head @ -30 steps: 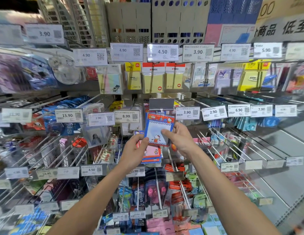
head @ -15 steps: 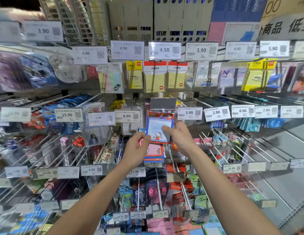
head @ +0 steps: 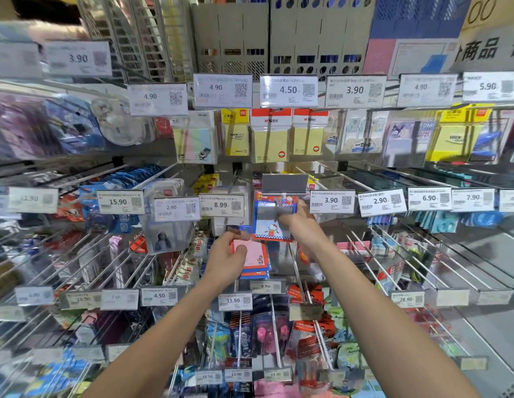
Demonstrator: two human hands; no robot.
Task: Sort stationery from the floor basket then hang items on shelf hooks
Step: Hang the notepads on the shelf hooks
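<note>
My right hand (head: 300, 225) pinches a blue-and-red cartoon notepad pack (head: 271, 228) by its right edge and holds it up at the tip of a shelf hook (head: 281, 196), just under a blank grey label holder (head: 284, 183). Its top edge meets the hook end; whether the hole is on the hook I cannot tell. Lower left, my left hand (head: 225, 259) grips a small stack of similar packs (head: 254, 261), the pink one on top, with the thumb pressed on its face.
Rows of wire hooks stick out toward me, each with a price tag, such as the 8.99 tag (head: 221, 205) and the 3.90 tag (head: 332, 201). Sticky-note packs (head: 270, 139) hang above. Several hooks (head: 439, 254) at the right are bare. Magazine files (head: 233, 35) stand on top.
My right hand has lifted the blue notepad pack up to the hook tip. My left hand with the stack has stayed about where it was.
</note>
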